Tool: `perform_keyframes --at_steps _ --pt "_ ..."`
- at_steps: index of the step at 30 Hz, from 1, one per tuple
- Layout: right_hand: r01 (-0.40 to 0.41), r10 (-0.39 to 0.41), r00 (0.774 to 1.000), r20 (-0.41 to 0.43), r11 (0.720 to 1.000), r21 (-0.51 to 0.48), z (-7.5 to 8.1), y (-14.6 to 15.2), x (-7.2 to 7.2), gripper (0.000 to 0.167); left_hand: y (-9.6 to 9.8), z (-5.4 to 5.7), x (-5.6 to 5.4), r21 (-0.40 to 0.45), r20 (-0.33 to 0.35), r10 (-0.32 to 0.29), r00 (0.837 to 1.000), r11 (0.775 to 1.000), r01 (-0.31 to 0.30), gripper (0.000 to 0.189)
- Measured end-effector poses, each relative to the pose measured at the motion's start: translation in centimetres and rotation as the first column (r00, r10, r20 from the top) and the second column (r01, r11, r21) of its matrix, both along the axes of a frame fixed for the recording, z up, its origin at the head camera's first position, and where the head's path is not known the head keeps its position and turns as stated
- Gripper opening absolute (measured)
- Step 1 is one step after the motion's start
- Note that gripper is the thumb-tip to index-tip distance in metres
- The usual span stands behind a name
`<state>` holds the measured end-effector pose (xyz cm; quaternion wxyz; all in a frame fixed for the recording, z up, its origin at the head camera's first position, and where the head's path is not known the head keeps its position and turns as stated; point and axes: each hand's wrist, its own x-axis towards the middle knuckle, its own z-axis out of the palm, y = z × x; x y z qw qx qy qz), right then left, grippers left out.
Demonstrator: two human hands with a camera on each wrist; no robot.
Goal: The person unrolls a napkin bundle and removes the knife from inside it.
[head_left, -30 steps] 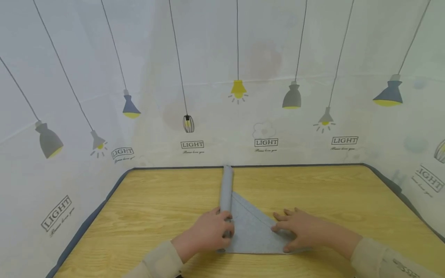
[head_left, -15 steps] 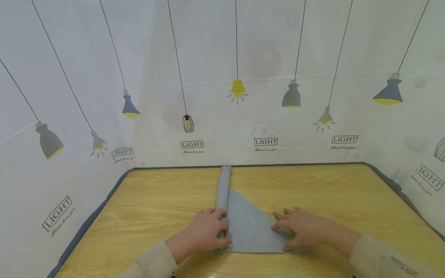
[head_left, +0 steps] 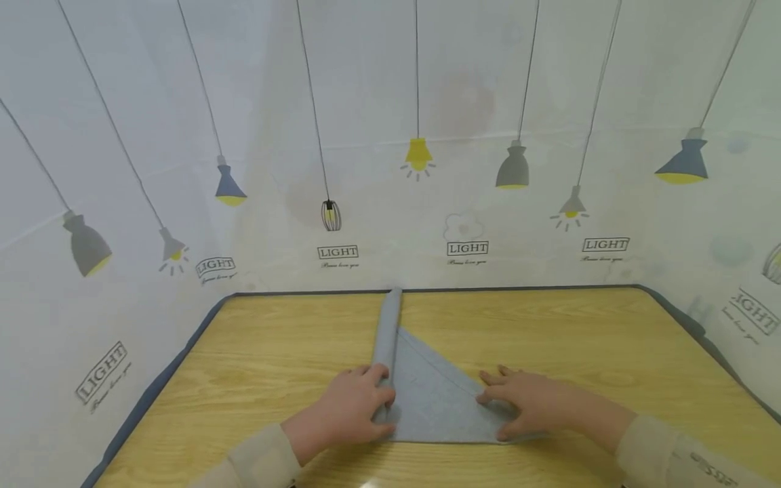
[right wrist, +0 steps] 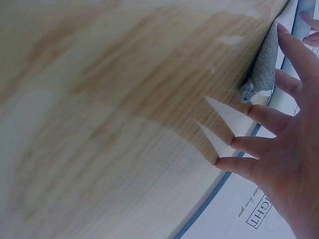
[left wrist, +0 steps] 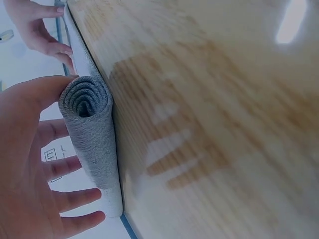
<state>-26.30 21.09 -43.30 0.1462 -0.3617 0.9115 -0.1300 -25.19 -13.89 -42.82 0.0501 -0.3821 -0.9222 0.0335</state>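
A grey-blue cloth lies on the table, its left side wound into a long roll reaching to the back edge. Right of the roll the cloth spreads flat as a triangle with a stitched line along its slanted side. My left hand lies across the near part of the roll, fingers over it. The left wrist view shows the spiral layers at the roll's end, thumb and spread fingers against it. My right hand rests with spread fingers at the cloth's right corner, thumb and index finger touching it.
The wood-grain table has a dark blue edging strip. Pale curtain-like walls printed with hanging lamps and "LIGHT" labels enclose it at the back and both sides. Its glossy surface mirrors the hands in both wrist views.
My left hand has moved a little to the left with the roll, and more cloth lies flat beside it. The right hand has stayed at the right corner.
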Motion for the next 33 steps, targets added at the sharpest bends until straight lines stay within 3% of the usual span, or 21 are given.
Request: perform_keyframes --at_steps 5,9,13,21,25,33 --pt "-0.002 0.002 1.000 -0.013 1.000 0.004 0.0 0.1 0.0 0.059 -0.3 0.2 -0.1 -0.073 -0.025 -0.030 0.999 0.997 0.028 0.032" --pt "-0.015 0.015 1.000 -0.013 1.000 0.006 0.1 0.0 -0.2 0.059 -0.5 0.2 -0.1 -0.119 -0.003 -0.027 1.000 0.993 0.027 0.032" --pt "-0.026 0.026 1.000 -0.015 1.000 0.005 0.1 -0.1 -0.3 0.058 -0.7 0.3 0.0 -0.113 0.014 -0.018 1.000 0.993 0.019 0.033" --pt "-0.036 0.036 0.999 -0.026 0.999 0.014 0.2 -0.2 -0.2 0.058 -1.2 0.1 0.2 -0.118 -0.042 -0.039 0.998 0.992 0.034 0.032" --pt "-0.039 0.040 0.999 -0.037 0.999 0.019 0.2 -0.2 -0.1 0.059 -1.4 -0.1 0.0 -0.127 -0.075 -0.020 0.997 0.992 0.010 0.040" --pt "-0.036 0.038 0.998 -0.056 0.999 0.028 -0.1 0.0 -0.1 0.060 -1.8 0.0 -0.1 -0.154 -0.058 0.058 0.997 0.986 -0.067 0.057"
